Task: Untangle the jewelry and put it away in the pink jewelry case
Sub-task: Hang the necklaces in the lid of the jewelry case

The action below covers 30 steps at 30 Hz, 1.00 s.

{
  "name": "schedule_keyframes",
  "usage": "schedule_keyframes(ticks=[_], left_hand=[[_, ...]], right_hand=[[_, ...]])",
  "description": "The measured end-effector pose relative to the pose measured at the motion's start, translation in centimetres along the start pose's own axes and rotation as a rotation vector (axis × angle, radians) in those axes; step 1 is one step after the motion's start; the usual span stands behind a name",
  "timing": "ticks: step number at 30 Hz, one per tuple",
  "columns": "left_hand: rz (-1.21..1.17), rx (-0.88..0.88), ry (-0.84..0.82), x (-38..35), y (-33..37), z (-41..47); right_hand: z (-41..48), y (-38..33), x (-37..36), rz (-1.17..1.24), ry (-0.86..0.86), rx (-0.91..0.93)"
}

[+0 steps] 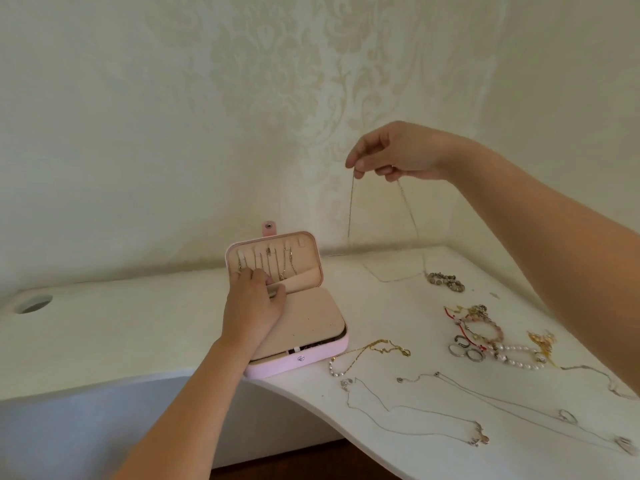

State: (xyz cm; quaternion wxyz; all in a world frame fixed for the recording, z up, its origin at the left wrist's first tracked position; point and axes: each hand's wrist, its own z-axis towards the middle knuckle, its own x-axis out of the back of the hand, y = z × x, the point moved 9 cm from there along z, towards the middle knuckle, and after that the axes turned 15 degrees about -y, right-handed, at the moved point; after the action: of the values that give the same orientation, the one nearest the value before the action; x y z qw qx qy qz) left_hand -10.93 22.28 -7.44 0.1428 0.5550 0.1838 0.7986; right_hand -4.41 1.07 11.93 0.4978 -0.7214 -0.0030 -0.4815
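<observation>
Head view: the right hand (398,152), raised high, pinches a fine chain (350,209) between thumb and fingertips, two strands hanging below the hand to the table (138,323). The left hand (252,304) lies with bent fingers on the open pink jewelry case (311,358) beneath it, at the foot of the lid (310,258), and whether it grips anything cannot be told. The chain is judged very light, limp and quick to re-knot, so it is best held near its end or clasp and kept hanging free while brought to the case.
</observation>
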Motion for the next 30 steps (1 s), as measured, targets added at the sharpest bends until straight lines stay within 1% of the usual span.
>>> schedule_keyframes(ticks=[3, 10, 15, 19, 22, 30], left_hand=[[0.007, -0.004, 0.013, 0.0, 0.0, 0.1], [0.036, -0.032, 0.033, 0.2, 0.3, -0.1], [0.033, -0.041, 0.039, 0.3, 0.5, -0.2], [0.052, -0.027, 0.007, 0.1, 0.3, 0.1], [0.063, -0.025, 0.002, 0.0, 0.2, 0.1], [0.038, -0.067, 0.052, 0.2, 0.4, -0.1]], right_hand=[[0.9, -2.5, 0.7, -0.048, 0.025, 0.033], [3.5, -4.9, 0.5, -0.028, 0.026, 0.111], [6.9, -5.4, -1.2, 0.071, -0.009, 0.153], [9.5, -6.0, -2.4, 0.164, -0.022, 0.189], [11.1, -6.4, -2.9, 0.207, -0.023, 0.195], [12.2, -5.9, -3.0, 0.198, -0.043, 0.176]])
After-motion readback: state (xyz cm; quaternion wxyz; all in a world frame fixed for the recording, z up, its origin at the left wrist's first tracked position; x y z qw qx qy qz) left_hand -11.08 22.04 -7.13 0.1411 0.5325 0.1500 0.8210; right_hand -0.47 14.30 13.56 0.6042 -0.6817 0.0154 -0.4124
